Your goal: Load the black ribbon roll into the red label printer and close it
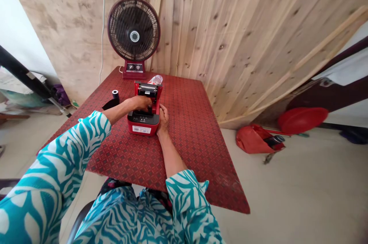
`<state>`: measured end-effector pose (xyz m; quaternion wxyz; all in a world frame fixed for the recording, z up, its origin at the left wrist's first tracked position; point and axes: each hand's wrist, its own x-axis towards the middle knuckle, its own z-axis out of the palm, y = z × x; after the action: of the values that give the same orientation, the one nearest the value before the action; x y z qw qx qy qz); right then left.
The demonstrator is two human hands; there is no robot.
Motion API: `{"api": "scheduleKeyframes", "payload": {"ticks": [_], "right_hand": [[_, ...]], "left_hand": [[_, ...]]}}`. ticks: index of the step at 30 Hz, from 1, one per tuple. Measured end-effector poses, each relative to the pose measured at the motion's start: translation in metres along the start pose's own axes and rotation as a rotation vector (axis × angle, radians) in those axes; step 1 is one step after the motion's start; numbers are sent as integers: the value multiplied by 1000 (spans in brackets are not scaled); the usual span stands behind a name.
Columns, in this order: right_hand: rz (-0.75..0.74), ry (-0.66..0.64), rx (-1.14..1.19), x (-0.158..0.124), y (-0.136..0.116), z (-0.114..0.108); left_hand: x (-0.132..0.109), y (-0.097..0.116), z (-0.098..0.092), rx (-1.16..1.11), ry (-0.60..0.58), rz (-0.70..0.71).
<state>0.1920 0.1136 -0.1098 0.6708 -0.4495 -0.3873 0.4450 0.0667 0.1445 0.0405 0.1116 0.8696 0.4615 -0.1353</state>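
Observation:
A red and black label printer (143,119) stands on the table with its lid (147,89) raised. My left hand (142,103) reaches into the open printer from the left. Its fingers are bent down inside, and whatever they grip is hidden. Against the printer's right side, my right hand (163,121) is closed round the red casing. Left of the printer, a dark ribbon roll (115,95) stands on end, with a loose black strip beside it. Behind the lid lies a clear plastic bottle (155,79), partly covered.
The red patterned table (189,140) meets a wooden plank wall at the back. A maroon fan (133,31) stands at its far left corner. On the floor to the right are a red bag (253,139) and a red basin (303,120). A black pole (28,73) leans at left.

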Motion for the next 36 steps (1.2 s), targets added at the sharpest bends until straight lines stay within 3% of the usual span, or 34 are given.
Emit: {"api": "scheduleKeyframes", "payload": {"ticks": [3, 13, 20, 29, 36], "right_hand": [[-8, -2, 2, 1, 2, 0], [3, -21, -8, 1, 2, -3], [35, -3, -40, -3, -7, -2], [12, 8, -31, -1, -2, -2], [-4, -11, -47, 0, 0, -3]], "left_hand": [[-4, 4, 0, 49, -19, -38], [-10, 6, 17, -77, 197, -146], [-8, -1, 26, -148, 298, -71], [-17, 1, 24, -166, 429, -31], [-49, -21, 20, -582, 577, 30]]}}
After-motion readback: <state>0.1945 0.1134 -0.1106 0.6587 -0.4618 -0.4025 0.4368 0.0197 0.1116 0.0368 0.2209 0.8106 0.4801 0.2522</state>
